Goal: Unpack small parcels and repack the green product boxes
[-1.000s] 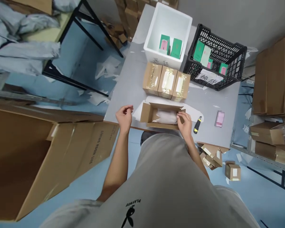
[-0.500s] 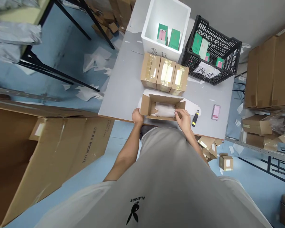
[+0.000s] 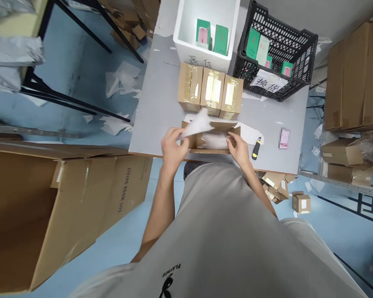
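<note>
An open cardboard box [image 3: 209,151] rests near the table's front edge with white wrapping [image 3: 216,141] inside it. My left hand [image 3: 173,150] pinches a loose white sheet [image 3: 200,123], raised over the box's left part and covering some of it. At the box's right end, my right hand [image 3: 238,149] grips the wall between thumb and fingers. Just right of that hand lies a black and yellow utility knife [image 3: 256,148], beside a white sheet under the box. Whatever the wrapping contains is hidden.
Three taped cartons [image 3: 211,91] stand behind the box. Beyond them are a white foam bin [image 3: 205,58] and a black crate [image 3: 275,89], both with green boxes inside. A blurred pink item [image 3: 284,138] lies at right. A large carton [image 3: 112,194] stands left of the table.
My left hand has left the box's left end and lifted a white sheet over it. My right hand stays at the right end. The view has shifted slightly.
</note>
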Available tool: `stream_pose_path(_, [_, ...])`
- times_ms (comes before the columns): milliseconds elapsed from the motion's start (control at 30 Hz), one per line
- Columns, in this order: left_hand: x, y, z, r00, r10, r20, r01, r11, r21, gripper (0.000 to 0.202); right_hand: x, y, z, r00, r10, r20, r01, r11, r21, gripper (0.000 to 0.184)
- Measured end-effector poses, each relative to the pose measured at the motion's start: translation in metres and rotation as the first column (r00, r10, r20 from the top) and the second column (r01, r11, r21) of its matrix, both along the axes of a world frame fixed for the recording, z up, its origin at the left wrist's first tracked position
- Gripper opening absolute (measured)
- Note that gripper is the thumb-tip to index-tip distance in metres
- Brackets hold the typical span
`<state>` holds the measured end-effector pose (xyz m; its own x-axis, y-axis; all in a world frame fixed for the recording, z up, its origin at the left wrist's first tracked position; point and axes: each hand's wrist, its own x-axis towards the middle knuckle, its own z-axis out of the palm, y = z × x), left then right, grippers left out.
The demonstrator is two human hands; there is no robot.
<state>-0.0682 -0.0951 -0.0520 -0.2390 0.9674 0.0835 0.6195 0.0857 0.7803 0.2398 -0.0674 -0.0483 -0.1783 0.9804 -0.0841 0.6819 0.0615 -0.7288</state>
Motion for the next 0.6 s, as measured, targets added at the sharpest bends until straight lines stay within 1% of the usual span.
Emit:
stream_pose_path(67, [0.022, 0.012, 0.002, 0.984, -0.180, -0.016, 0.177, 0.979, -0.105, 0.033, 0.000, -0.001, -0.001, 1.000, 0.006, 0.018, -0.006, 1.000, 0.024, 0.051])
stream_pose_path(133, [0.043, 0.027, -0.005, 0.955, -0.294, -0.039, 0.278, 0.934, -0.225, 0.039, -0.001, 0.000, -0.006, 0.998, 0.032, 0.061, -0.034, 0.999, 0.033, 0.055])
stream_pose_path(200, [0.060, 0.042, -0.017, 0.918, -0.388, -0.078, 0.341, 0.875, -0.343, 0.043, -0.001, 0.005, -0.013, 0.988, 0.084, 0.130, -0.086, 0.996, 0.009, 0.057])
stream_pose_path(233, [0.066, 0.049, -0.022, 0.896, -0.434, -0.094, 0.363, 0.838, -0.408, 0.045, 0.000, 0.008, -0.017, 0.977, 0.122, 0.178, -0.120, 0.993, -0.022, 0.057])
stream_pose_path(300, [0.073, 0.057, -0.031, 0.861, -0.497, -0.108, 0.380, 0.770, -0.512, 0.050, 0.002, 0.014, -0.024, 0.940, 0.209, 0.268, -0.186, 0.977, -0.107, 0.054])
stream_pose_path(333, [0.073, 0.058, -0.034, 0.855, -0.507, -0.108, 0.379, 0.753, -0.538, 0.054, 0.004, 0.016, -0.027, 0.923, 0.246, 0.296, -0.212, 0.967, -0.142, 0.052])
stream_pose_path(367, [0.071, 0.057, -0.035, 0.858, -0.503, -0.108, 0.375, 0.755, -0.539, 0.057, 0.007, 0.016, -0.028, 0.914, 0.264, 0.307, -0.226, 0.962, -0.154, 0.050])
stream_pose_path(400, [0.067, 0.053, -0.035, 0.868, -0.483, -0.112, 0.365, 0.776, -0.514, 0.058, 0.011, 0.016, -0.029, 0.918, 0.255, 0.303, -0.223, 0.965, -0.137, 0.048])
stream_pose_path(467, [0.055, 0.041, -0.034, 0.908, -0.397, -0.134, 0.317, 0.859, -0.403, 0.060, 0.020, 0.011, -0.030, 0.951, 0.158, 0.265, -0.155, 0.987, -0.035, 0.049])
stream_pose_path(500, [0.047, 0.033, -0.034, 0.934, -0.327, -0.146, 0.265, 0.906, -0.331, 0.060, 0.025, 0.008, -0.030, 0.967, 0.084, 0.239, -0.093, 0.995, 0.026, 0.050])
stream_pose_path(533, [0.039, 0.025, -0.034, 0.961, -0.233, -0.152, 0.189, 0.947, -0.259, 0.062, 0.029, 0.005, -0.031, 0.978, 0.007, 0.210, -0.023, 0.997, 0.075, 0.052])
stream_pose_path(567, [0.031, 0.018, -0.035, 0.982, -0.118, -0.147, 0.087, 0.976, -0.202, 0.065, 0.034, 0.002, -0.033, 0.982, -0.065, 0.177, 0.047, 0.993, 0.104, 0.055])
stream_pose_path(600, [0.025, 0.012, -0.037, 0.992, 0.010, -0.125, -0.032, 0.985, -0.170, 0.070, 0.037, 0.000, -0.036, 0.982, -0.125, 0.142, 0.111, 0.988, 0.106, 0.059])
